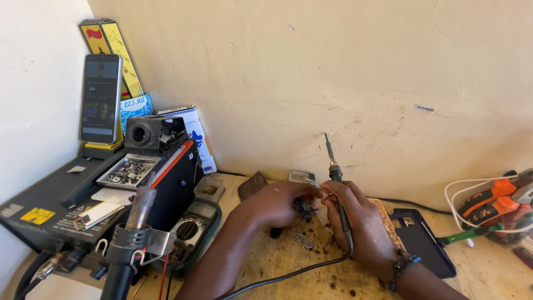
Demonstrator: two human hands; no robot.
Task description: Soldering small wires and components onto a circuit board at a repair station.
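Observation:
My left hand (272, 204) pinches a small dark electronic part (303, 208) at the middle of the wooden bench. My right hand (355, 225) meets it from the right, its fingertips touching the same part. A soldering iron (336, 178) rests in the right hand, tip pointing up toward the wall, its black cable running down to the front edge. A small coil of thin wire (303, 240) lies on the bench just below both hands.
At left stand a black rework station (66, 197) with a hot-air handle (130, 239) in its holder, a parts tray (129, 169), a multimeter (195, 225) and a propped phone (101, 99). A dark phone case (419, 239), green screwdriver (463, 234) and orange tools (491, 203) lie right.

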